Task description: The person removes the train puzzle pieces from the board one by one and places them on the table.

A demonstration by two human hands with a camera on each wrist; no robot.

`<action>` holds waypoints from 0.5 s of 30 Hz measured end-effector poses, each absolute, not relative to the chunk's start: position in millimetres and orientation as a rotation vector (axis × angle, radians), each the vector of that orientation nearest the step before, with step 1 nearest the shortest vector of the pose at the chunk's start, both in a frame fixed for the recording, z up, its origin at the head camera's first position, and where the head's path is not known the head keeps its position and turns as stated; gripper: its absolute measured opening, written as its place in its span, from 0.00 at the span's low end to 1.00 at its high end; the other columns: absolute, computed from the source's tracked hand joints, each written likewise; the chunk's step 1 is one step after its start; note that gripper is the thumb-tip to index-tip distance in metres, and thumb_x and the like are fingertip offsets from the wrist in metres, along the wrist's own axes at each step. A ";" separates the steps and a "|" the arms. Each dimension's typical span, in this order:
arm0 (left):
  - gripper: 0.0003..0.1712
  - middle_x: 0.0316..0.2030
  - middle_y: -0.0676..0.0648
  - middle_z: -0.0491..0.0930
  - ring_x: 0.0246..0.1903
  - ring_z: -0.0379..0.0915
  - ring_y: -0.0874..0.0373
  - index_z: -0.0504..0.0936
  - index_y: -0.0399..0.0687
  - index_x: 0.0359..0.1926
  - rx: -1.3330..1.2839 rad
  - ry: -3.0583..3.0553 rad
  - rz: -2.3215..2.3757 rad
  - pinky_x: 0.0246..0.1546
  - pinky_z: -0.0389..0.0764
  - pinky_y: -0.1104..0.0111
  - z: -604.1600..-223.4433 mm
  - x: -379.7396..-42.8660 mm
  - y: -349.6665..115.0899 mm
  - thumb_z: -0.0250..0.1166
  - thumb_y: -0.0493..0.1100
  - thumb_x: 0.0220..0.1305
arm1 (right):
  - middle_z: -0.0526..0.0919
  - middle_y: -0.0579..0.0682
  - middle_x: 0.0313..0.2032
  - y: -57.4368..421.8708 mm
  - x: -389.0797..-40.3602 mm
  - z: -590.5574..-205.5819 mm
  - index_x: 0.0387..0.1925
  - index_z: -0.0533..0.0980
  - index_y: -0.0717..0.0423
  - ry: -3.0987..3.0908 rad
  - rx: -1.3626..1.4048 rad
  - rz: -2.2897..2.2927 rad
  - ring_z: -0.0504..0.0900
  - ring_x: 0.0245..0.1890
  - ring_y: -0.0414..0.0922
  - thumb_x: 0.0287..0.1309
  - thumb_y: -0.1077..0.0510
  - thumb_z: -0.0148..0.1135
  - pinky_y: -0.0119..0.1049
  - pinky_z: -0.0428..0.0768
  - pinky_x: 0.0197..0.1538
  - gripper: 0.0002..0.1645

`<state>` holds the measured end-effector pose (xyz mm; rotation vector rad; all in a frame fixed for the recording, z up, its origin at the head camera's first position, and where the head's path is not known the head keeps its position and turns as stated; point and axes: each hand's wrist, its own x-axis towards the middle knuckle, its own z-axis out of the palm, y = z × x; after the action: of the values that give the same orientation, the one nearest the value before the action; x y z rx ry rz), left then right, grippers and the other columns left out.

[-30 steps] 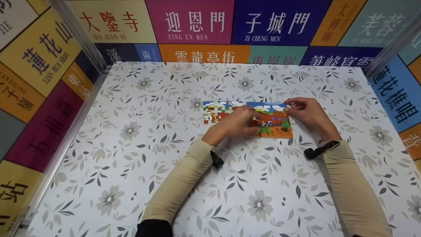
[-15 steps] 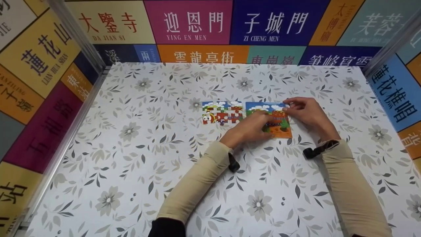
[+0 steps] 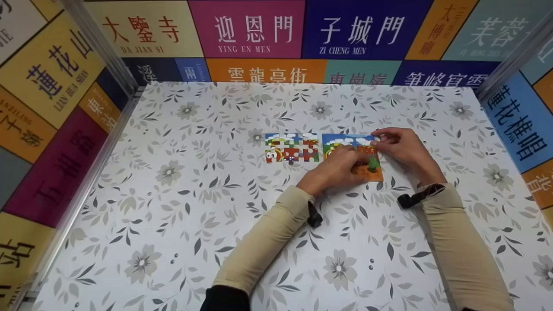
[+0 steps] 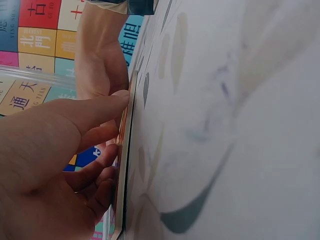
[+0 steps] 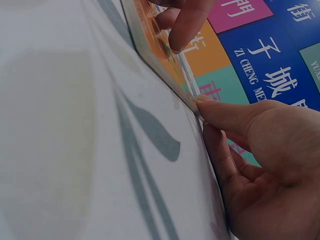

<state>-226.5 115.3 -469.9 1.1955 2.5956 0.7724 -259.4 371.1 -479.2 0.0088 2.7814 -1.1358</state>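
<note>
A jigsaw puzzle board (image 3: 373,173), with a bright cartoon scene of blue sky and orange ground, lies flat on the table. My right hand (image 3: 404,149) pinches its far right corner, thumb on top and forefinger beneath in the right wrist view. My left hand (image 3: 339,168) is over the middle of the board, its thumb and fingertips touching the printed face. In the left wrist view the board shows edge-on as a thin pale rim (image 4: 124,165); whether a single piece is between those fingertips is hidden. Several loose puzzle pieces (image 3: 291,152) lie left of the board in rough rows.
White tablecloth (image 3: 173,216) with grey leaves and flowers covers the table. Colourful panels with Chinese lettering (image 3: 248,28) stand along the back and both sides. A small black wrist camera (image 3: 314,216) sits at the left cuff, another (image 3: 408,201) at the right.
My left hand has moved right, from the gap by the loose pieces to the middle of the board, uncovering those pieces. My right hand stays at the corner.
</note>
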 end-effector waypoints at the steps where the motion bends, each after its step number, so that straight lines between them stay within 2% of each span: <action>1: 0.22 0.55 0.55 0.85 0.56 0.73 0.58 0.87 0.57 0.64 1.207 2.594 0.775 0.69 0.68 0.64 -469.8 -226.2 115.9 0.72 0.52 0.73 | 0.85 0.45 0.45 371.2 -259.6 -479.4 0.66 0.84 0.45 2.782 0.009 -1.136 0.82 0.43 0.38 0.69 0.37 0.73 0.29 0.77 0.47 0.30; 11: 0.19 0.56 0.57 0.85 0.58 0.74 0.59 0.85 0.58 0.64 1.198 2.519 0.828 0.72 0.66 0.63 -467.6 -224.1 119.2 0.70 0.51 0.76 | 0.85 0.47 0.47 371.7 -259.2 -479.4 0.66 0.83 0.45 2.781 0.015 -1.133 0.83 0.45 0.39 0.69 0.37 0.72 0.31 0.78 0.49 0.30; 15: 0.25 0.64 0.55 0.82 0.65 0.71 0.57 0.81 0.58 0.70 1.173 2.538 0.806 0.74 0.66 0.64 -467.8 -223.3 119.1 0.70 0.51 0.76 | 0.86 0.46 0.47 371.1 -259.7 -479.4 0.66 0.83 0.45 2.776 0.023 -1.132 0.82 0.45 0.39 0.69 0.37 0.72 0.31 0.78 0.49 0.30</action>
<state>-223.3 119.1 -467.8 1.1735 2.5384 0.8063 -259.7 371.1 -479.4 0.0226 2.7762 -1.1325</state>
